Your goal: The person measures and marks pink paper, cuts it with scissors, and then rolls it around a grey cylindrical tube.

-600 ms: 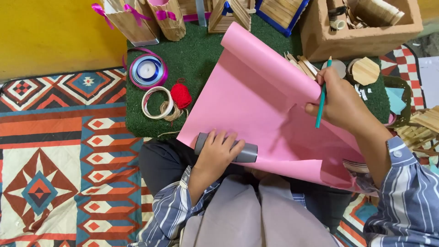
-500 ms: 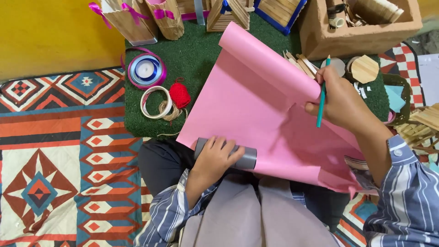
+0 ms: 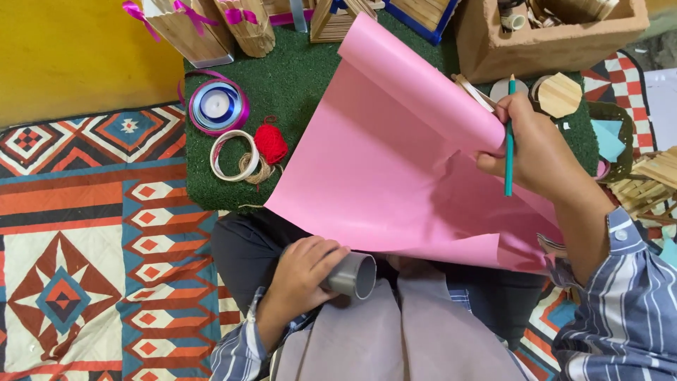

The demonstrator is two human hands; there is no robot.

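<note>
**craftnoob:** Going by the head cam, how would that big pink paper sheet (image 3: 395,176) handle? It's lying over the person's lap and spills onto the green turf mat (image 3: 296,77).

**paperfolder:** Light and floppy, I'd say. The far edge curls over on itself, so it's thin stock that bends easily and would probably crease or tear if yanked. Best taken hold of along an edge or at the curl, not mid-sheet. The grey tube (image 3: 350,275) looks stiff and smooth, maybe a bit slippery; wrapping fingers round its body seems the safe grip.

**craftnoob:** And the hands?

**paperfolder:** The left hand (image 3: 302,271) is curled closed round the tube, down by the near edge of the sheet, open end of the tube pointing right. The right hand (image 3: 539,152) is closed too: fingers pinch the rolled-over fold of the paper while a teal pencil (image 3: 509,134) is tucked upright in the same grip.

**craftnoob:** Anything else close by?

**paperfolder:** Ribbon spool (image 3: 217,106), a red yarn ball (image 3: 271,143) and a tape ring (image 3: 233,155) sit on the mat left of the sheet, apart from both hands.
</note>
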